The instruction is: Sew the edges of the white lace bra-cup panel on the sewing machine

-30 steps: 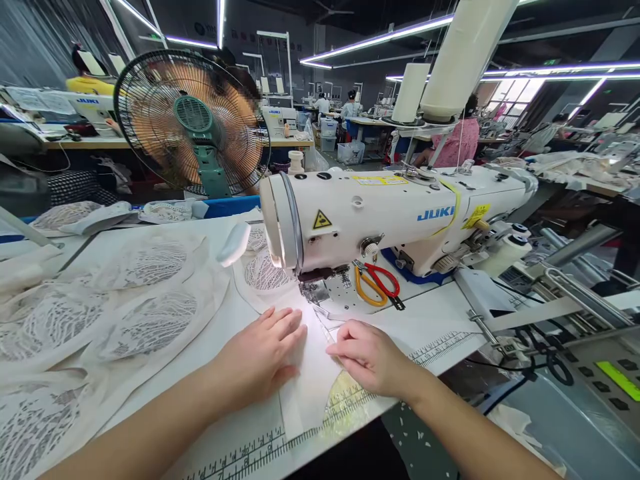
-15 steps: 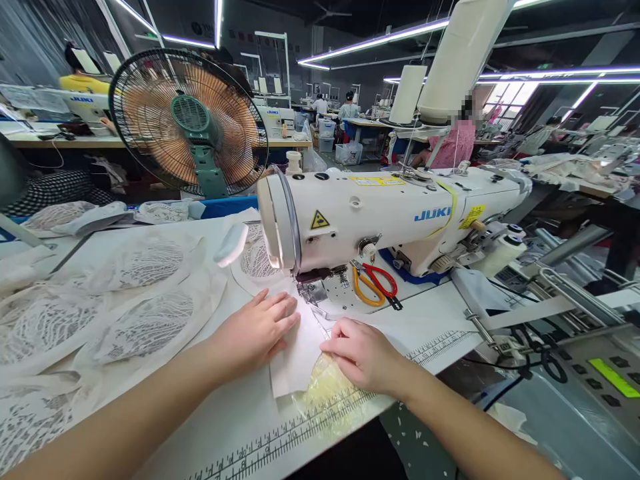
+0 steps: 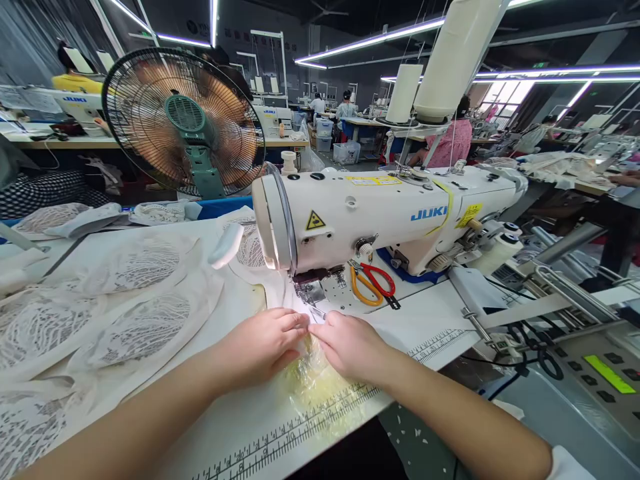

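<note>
My left hand (image 3: pixel 267 343) is closed, its fingertips pinching white fabric (image 3: pixel 301 307) just in front of the needle area of a white sewing machine (image 3: pixel 345 213). Fingertip to fingertip with it, my right hand (image 3: pixel 353 347) is closed on the same fabric's edge from the other side. Most of this piece is hidden under my fingers. Below them, crinkled clear film with a yellow tint (image 3: pixel 313 387) lies on the table front. Behind the left hand, a lace piece (image 3: pixel 250 250) with pale fabric around it rests beside the machine head.
Several white lace pieces (image 3: pixel 145 327) cover the table's left. Orange-and-red-handled nippers (image 3: pixel 373 283) lie on the machine bed. A ruler strip (image 3: pixel 280 440) runs along the front edge. A fan (image 3: pixel 185 123) stands behind; a control panel (image 3: pixel 603 373) is at right. Other people sit farther back.
My left hand has gone from lying flat on the fabric to pinching it, shifting right to meet my right hand. The white panel that lay spread between them no longer shows flat.
</note>
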A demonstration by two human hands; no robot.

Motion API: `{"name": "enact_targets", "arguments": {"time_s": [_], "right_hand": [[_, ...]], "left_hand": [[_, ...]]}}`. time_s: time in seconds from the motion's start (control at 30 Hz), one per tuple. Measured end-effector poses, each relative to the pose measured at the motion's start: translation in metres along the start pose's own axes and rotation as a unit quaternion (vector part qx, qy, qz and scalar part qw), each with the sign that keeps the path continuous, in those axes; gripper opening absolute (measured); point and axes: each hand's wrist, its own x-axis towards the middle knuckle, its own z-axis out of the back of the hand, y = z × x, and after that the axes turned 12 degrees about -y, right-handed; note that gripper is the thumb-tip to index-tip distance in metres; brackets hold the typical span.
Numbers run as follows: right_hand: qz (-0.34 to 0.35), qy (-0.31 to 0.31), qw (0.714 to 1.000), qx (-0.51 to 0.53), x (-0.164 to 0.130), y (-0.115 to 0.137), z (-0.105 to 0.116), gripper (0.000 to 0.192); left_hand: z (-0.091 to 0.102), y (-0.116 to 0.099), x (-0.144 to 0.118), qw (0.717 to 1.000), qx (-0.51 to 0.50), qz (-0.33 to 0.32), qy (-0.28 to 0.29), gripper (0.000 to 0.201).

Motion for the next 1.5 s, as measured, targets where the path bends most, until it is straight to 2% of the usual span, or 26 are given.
{"name": "enact_targets", "arguments": {"time_s": [0.17, 0.37, 0.47, 0.8, 0.97, 1.3, 1.5], "right_hand": [[-0.025, 0.02, 0.999, -0.027, 0.009, 0.006, 0.004, 0.037], [-0.074, 0.148, 0.983, -0.081, 0.025, 0.026, 0.022, 0.056], [-0.081, 0.174, 0.976, -0.102, 0.029, 0.031, 0.025, 0.063], [-0.053, 0.053, 0.995, -0.069, 0.01, 0.02, 0.005, 0.043], [-0.051, 0.02, 0.997, -0.063, 0.008, 0.018, 0.002, 0.04], [-0.046, -0.013, 0.998, -0.043, 0.004, 0.016, -0.002, 0.038], [-0.051, -0.01, 0.998, -0.018, 0.003, 0.014, 0.0, 0.037]], "left_hand": [[-0.006, 0.005, -0.003, 0.999, 0.01, -0.01, -0.033, 0.029], [-0.008, 0.016, -0.002, 0.998, 0.031, -0.022, -0.053, 0.032], [-0.007, 0.018, -0.001, 0.996, 0.039, -0.034, -0.07, 0.036], [-0.012, 0.024, -0.004, 0.994, 0.045, -0.04, -0.09, 0.035], [-0.011, 0.025, -0.003, 0.996, 0.06, -0.029, -0.062, 0.037], [-0.013, 0.041, -0.004, 0.997, 0.059, 0.007, -0.042, 0.039], [-0.015, 0.052, -0.007, 0.996, 0.066, 0.057, -0.005, 0.04]]}}
